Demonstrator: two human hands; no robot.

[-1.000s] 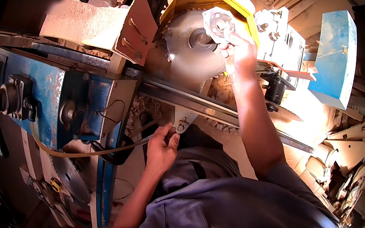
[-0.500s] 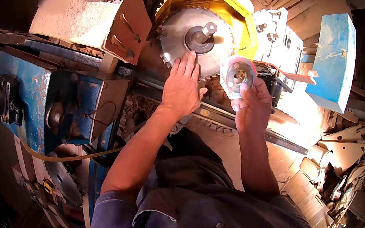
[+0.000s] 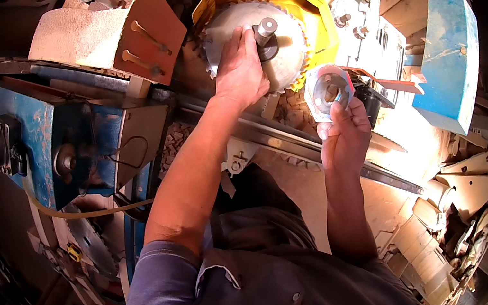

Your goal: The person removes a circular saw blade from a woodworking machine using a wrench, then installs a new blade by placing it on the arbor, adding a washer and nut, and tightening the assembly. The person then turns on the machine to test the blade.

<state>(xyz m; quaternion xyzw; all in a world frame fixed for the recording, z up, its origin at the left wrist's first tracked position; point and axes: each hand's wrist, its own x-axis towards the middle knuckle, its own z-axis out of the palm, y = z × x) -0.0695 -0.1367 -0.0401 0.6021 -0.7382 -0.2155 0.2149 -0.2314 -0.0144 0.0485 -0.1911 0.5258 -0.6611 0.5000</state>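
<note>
Where the head view centres, a toothed saw blade sits inside a yellow guard, its spindle standing out from the hub. Left hand: laid over the left part of the blade face, fingers stretched out and together, tips just beside the spindle; grasping nothing that shows. Contact with the hub: cannot tell. Right hand: grasping a metal flange near its lower edge, thumb on the near face. Flange is held up, apart from the blade, below and to the right of it; round face with a central hole, pale angular border.

Surroundings: metal rail runs diagonally below the blade. Blue machine housing at left; brownish-red panel with two bolts at upper left of the guard. Blue cover at right, wood offcuts piled at lower right.
</note>
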